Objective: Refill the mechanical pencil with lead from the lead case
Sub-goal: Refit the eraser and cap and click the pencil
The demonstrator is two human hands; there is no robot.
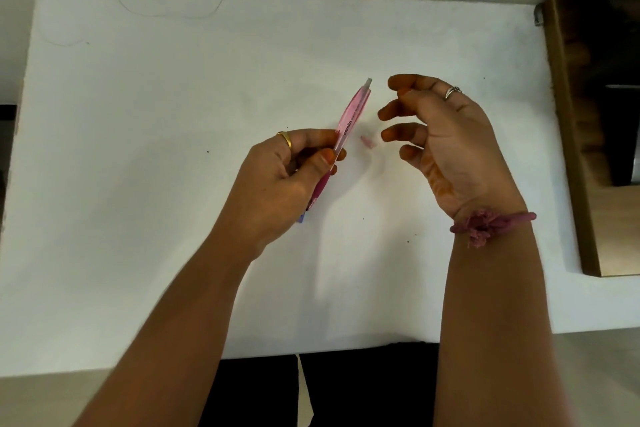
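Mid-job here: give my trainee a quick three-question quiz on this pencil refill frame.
1. True or false: the left hand holds the pink pencil.
2. Where is the small pink piece? A) lying on the white table between the hands B) pinched in the right hand C) on the pencil's top end
3. Fill in: the right hand's fingers are curled but ____ of any object.

Key: 1 true; 2 A; 3 empty.
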